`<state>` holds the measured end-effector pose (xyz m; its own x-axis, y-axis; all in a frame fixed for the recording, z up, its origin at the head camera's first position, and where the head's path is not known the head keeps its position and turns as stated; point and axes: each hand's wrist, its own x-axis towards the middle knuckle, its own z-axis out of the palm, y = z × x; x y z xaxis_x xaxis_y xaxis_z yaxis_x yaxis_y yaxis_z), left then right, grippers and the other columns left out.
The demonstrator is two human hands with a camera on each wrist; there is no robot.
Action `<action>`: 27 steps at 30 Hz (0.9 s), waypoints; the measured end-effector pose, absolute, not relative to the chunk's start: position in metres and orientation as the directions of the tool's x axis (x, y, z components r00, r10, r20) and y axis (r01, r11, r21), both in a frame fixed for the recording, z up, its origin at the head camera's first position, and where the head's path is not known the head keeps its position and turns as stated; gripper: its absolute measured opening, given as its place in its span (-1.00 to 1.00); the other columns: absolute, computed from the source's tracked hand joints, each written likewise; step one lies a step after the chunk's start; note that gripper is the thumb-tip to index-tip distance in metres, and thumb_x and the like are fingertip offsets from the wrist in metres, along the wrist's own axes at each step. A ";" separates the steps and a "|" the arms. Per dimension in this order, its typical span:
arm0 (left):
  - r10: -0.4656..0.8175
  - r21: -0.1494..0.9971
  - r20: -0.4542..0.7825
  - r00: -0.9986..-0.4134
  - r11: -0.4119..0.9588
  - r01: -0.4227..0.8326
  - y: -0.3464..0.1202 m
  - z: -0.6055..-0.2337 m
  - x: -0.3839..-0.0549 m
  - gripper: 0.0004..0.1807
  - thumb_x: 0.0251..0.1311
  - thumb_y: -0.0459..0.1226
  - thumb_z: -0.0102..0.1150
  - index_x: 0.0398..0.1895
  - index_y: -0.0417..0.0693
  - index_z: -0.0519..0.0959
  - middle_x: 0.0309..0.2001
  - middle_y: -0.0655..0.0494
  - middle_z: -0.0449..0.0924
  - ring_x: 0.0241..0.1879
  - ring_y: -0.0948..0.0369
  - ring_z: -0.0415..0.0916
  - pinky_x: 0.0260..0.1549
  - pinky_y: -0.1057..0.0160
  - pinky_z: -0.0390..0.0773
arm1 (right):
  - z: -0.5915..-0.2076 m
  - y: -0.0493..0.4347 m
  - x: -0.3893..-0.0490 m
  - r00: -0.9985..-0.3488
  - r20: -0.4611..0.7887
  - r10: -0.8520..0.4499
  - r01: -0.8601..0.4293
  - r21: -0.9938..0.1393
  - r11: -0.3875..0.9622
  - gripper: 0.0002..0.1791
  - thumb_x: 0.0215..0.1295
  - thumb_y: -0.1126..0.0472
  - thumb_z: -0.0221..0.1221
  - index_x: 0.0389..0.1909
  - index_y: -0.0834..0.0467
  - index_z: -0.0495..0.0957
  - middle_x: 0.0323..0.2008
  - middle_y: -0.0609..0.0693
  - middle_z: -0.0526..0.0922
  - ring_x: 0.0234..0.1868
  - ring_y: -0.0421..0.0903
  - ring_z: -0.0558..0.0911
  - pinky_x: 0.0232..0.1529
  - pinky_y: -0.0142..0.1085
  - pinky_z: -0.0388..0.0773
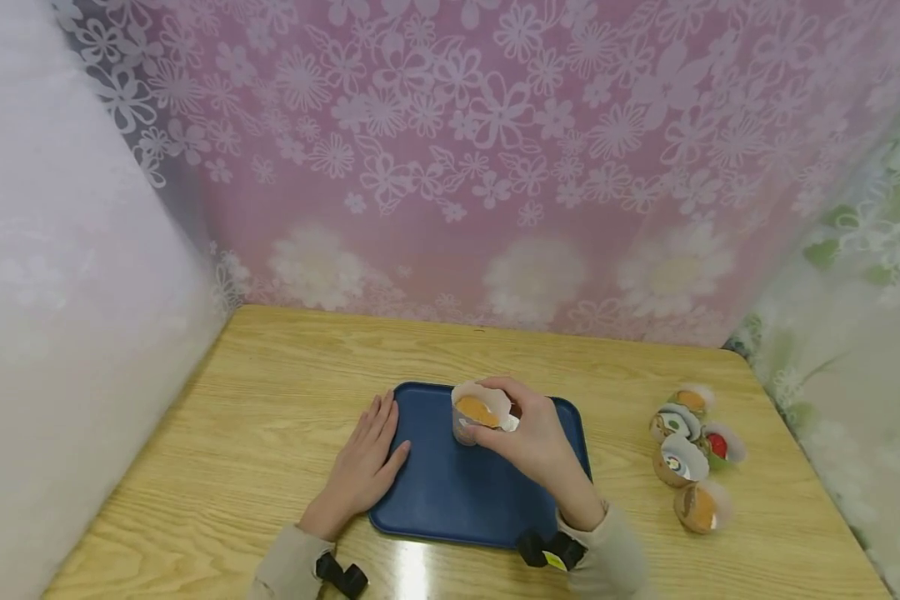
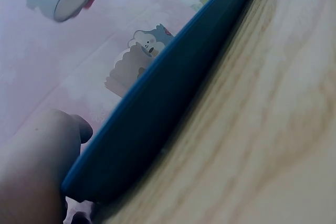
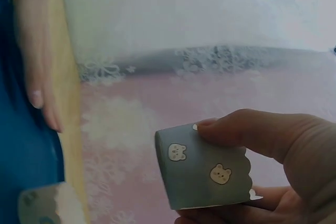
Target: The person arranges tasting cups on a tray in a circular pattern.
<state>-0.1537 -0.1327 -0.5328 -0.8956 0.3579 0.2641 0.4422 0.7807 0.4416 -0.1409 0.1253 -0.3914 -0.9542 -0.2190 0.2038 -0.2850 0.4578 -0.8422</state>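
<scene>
The right hand [image 1: 543,433] had hold of a paper cake cup [image 1: 465,427], pinched between the thumb on one side and the fingers on the other, with a small gap that just fit the cup. The cup was grey-blue with little bear faces [image 3: 220,173] on its side, a wavy rim and orange inside. It was held up above the far part of the blue tray [image 1: 450,500], near the middle.

A second paper cup [image 3: 50,205] sat on the tray, mostly hidden behind the right hand in the head view.

The left hand [image 1: 367,462] held nothing. Its fingers were straight and lay along the left side of the tray, and its thumb reached over the edge.

Off to the right, well apart from the tray, five paper cups [image 1: 680,461] sat close together on the wooden table [image 1: 270,417]. One had red inside, and two showed orange.

At the far side hung a pink flowery curtain [image 1: 450,167]. Both sleeves [image 1: 292,567] were pale, with black straps [image 1: 341,575] near the wrists.
</scene>
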 end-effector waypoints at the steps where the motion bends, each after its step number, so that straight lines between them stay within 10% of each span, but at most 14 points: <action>1: 0.359 0.444 0.261 -0.896 0.780 0.441 -0.133 -0.532 -0.154 -0.27 0.54 -0.04 -0.14 0.54 -0.32 -0.01 0.58 -0.13 -0.18 0.55 -0.07 -0.24 0.48 -0.05 -0.10 | -0.394 0.121 -0.141 -0.954 0.204 -0.221 -0.286 -0.843 0.455 -0.41 0.05 0.18 0.50 0.17 0.04 0.58 -0.02 0.00 0.64 -0.07 -0.06 0.61 -0.05 -0.03 0.63; 17: 0.363 0.440 0.259 -0.895 0.781 0.444 -0.133 -0.535 -0.152 -0.30 0.51 -0.11 -0.10 0.54 -0.32 0.02 0.58 -0.12 -0.15 0.55 -0.05 -0.23 0.47 -0.07 -0.06 | -0.439 0.095 -0.152 -0.919 0.195 -0.343 -0.336 -0.843 0.420 -0.41 0.06 0.18 0.49 0.15 0.09 0.55 -0.02 0.00 0.61 -0.14 -0.08 0.62 -0.27 -0.31 0.65; 22: 0.364 0.445 0.263 -0.894 0.776 0.447 -0.133 -0.534 -0.153 -0.31 0.49 -0.16 -0.07 0.53 -0.32 0.04 0.58 -0.12 -0.14 0.55 -0.05 -0.22 0.47 -0.07 -0.05 | -0.447 0.093 -0.156 -0.899 0.228 -0.373 -0.392 -0.798 0.457 -0.42 0.02 0.24 0.51 0.11 0.10 0.56 -0.04 -0.01 0.60 -0.04 -0.05 0.58 -0.06 -0.11 0.64; 27: 0.362 0.441 0.262 -0.894 0.780 0.445 -0.134 -0.533 -0.153 -0.30 0.48 -0.17 -0.05 0.54 -0.32 0.03 0.58 -0.11 -0.16 0.55 -0.06 -0.22 0.47 -0.08 -0.05 | -0.454 0.090 -0.162 -0.869 0.270 -0.414 -0.464 -0.736 0.493 -0.45 -0.01 0.24 0.53 0.05 0.09 0.59 -0.04 -0.06 0.63 0.10 0.05 0.55 0.40 0.16 0.17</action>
